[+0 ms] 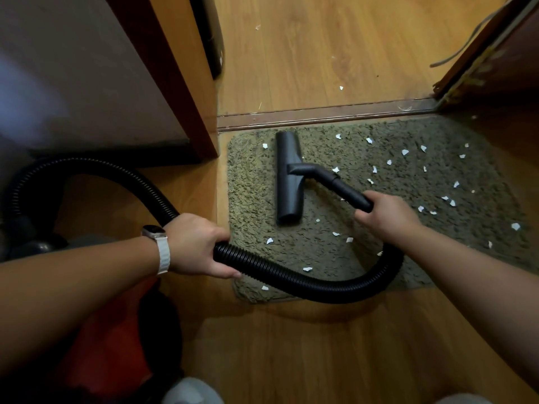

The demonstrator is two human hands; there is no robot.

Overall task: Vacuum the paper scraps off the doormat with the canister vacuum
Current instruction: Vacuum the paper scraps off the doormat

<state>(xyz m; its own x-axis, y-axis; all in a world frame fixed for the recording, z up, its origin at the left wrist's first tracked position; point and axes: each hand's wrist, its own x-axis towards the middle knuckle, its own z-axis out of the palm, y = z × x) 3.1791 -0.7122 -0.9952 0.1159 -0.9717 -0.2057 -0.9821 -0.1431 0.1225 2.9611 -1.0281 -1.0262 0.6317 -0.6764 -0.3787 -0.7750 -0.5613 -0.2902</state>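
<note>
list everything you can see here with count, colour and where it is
doormat: one, grey-green, on the floor by the threshold
paper scraps: many, white, mostly on the mat's right half, a few on the floor beyond
nozzle: one, black, flat on the mat's left part
hose: one, black, ribbed, curving across the mat's near edge
canister vacuum: one, red and black, lower left
watch: one, white strap, left wrist
left hand: grips the hose
right hand: grips the wand end

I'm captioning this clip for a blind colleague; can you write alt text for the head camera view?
A person's right hand holds a black vacuum nozzle flat on a green doormat strewn with white paper scraps, mostly to its right. The left hand grips the ribbed hose, which loops across a wooden floor.
</note>
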